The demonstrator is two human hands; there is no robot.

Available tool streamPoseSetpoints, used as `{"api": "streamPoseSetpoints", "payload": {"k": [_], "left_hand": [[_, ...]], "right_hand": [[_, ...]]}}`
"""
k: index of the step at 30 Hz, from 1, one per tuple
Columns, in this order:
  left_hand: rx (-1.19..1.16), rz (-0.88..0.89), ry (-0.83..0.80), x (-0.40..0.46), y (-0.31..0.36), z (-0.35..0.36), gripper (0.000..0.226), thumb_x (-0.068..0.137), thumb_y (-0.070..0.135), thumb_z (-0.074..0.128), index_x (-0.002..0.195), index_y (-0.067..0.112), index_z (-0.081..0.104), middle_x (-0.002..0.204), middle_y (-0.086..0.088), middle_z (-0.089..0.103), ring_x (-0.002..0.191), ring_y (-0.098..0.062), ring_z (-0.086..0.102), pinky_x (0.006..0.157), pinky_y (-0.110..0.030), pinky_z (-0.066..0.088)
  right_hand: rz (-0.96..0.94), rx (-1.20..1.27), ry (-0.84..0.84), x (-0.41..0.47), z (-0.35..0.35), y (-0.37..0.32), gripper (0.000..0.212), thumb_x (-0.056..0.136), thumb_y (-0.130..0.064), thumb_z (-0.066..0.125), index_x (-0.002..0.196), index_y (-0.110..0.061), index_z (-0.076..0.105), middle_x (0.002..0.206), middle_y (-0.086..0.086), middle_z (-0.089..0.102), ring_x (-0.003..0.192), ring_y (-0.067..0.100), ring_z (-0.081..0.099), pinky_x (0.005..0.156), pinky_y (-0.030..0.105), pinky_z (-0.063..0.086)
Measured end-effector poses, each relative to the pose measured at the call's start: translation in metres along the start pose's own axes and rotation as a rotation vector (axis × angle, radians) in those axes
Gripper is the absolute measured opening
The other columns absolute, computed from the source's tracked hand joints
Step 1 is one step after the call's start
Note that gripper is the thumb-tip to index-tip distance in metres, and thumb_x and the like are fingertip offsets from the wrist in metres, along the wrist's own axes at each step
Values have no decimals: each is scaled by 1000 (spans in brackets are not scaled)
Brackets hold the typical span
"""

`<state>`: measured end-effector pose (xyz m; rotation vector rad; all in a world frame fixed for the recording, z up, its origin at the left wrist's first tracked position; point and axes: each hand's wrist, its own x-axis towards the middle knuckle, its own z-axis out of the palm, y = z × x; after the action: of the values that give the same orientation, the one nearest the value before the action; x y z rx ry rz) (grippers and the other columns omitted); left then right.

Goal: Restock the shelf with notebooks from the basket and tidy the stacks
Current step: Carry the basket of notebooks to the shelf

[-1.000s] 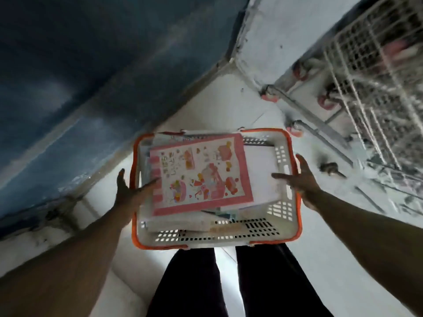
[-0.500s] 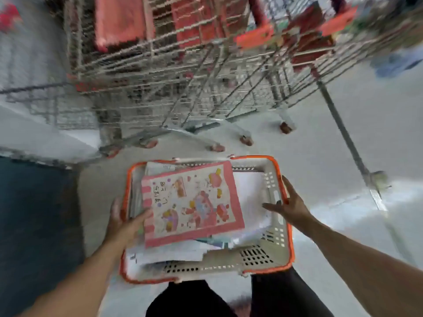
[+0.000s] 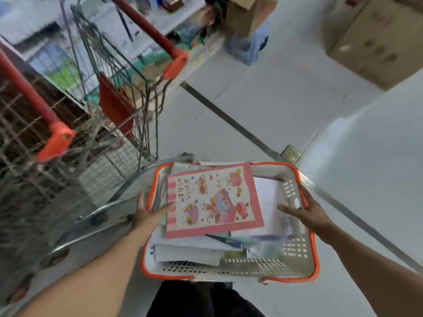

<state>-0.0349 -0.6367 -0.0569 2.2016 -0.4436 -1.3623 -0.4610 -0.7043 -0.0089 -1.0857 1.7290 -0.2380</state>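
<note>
Pale grey floor tiles (image 3: 263, 92) fill the background, crossed by a dark metal strip (image 3: 231, 124). On the left stand nested wire shopping carts with red handles (image 3: 107, 104), a little blurred. Brown cardboard boxes (image 3: 375, 40) are at the top right. Low in the view is a white perforated plastic basket with an orange rim (image 3: 295, 255), full of notebooks and papers. On top lies a pink notebook with cartoon pictures (image 3: 212, 200), slightly tilted. The left hand (image 3: 146, 216) grips the left rim, its thumb touching the pink cover. The right hand (image 3: 306, 213) seems to grasp the right rim, thumb stretched inside over a white sheet (image 3: 266, 202).
</note>
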Motion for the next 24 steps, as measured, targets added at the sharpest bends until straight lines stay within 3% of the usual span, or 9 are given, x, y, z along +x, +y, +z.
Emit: {"api": "streamPoseSetpoints", "payload": {"k": [4, 6, 9, 12, 18, 21, 24], "left_hand": [[74, 91, -166, 52, 114, 73, 123, 48, 61, 84, 150, 39, 18, 151, -7, 39, 135, -36, 39, 108, -56, 36], [122, 111, -236, 75, 172, 108, 120, 47, 65, 83, 147, 41, 21, 145, -7, 46, 129, -35, 47, 104, -55, 41], [187, 151, -316, 104, 263, 163, 128, 34, 75, 82, 143, 46, 22, 139, -6, 52, 121, -34, 54, 98, -56, 48], [245, 199, -357, 134, 351, 221, 127, 34, 76, 83, 142, 47, 24, 138, -3, 53, 120, -31, 55, 98, -53, 49], [338, 227, -307, 189, 507, 347, 122, 32, 74, 85, 139, 44, 35, 130, 2, 60, 113, -26, 60, 94, -49, 52], [369, 213, -258, 206, 581, 401, 120, 34, 71, 85, 139, 40, 37, 132, -1, 59, 115, -27, 58, 96, -48, 51], [336, 224, -241, 225, 653, 450, 108, 52, 57, 87, 144, 35, 34, 138, -4, 53, 122, -30, 53, 98, -46, 48]], "right_hand": [[52, 25, 115, 51, -78, -36, 79, 64, -50, 88, 133, -42, 51, 132, -3, 61, 111, 20, 62, 99, 40, 49], [123, 41, 173, 75, -116, -52, 97, 57, -59, 87, 142, -36, 47, 139, 3, 55, 116, 26, 58, 101, 42, 48], [181, 96, 240, 116, -174, -71, 125, 32, -81, 79, 143, -34, 46, 129, 5, 59, 111, 24, 59, 102, 44, 48], [197, 185, 275, 169, -228, -86, 120, 34, -80, 80, 142, -37, 47, 136, 5, 58, 114, 26, 61, 101, 46, 49], [191, 294, 288, 318, -338, -114, 132, 24, -90, 72, 141, -32, 50, 120, 6, 61, 90, 20, 53, 82, 34, 46], [195, 301, 265, 387, -400, -142, 122, 34, -85, 75, 142, -34, 49, 138, 6, 56, 107, 28, 61, 91, 41, 49], [208, 292, 261, 454, -462, -181, 112, 41, -79, 76, 141, -36, 49, 142, 4, 53, 118, 32, 59, 98, 46, 48]]}}
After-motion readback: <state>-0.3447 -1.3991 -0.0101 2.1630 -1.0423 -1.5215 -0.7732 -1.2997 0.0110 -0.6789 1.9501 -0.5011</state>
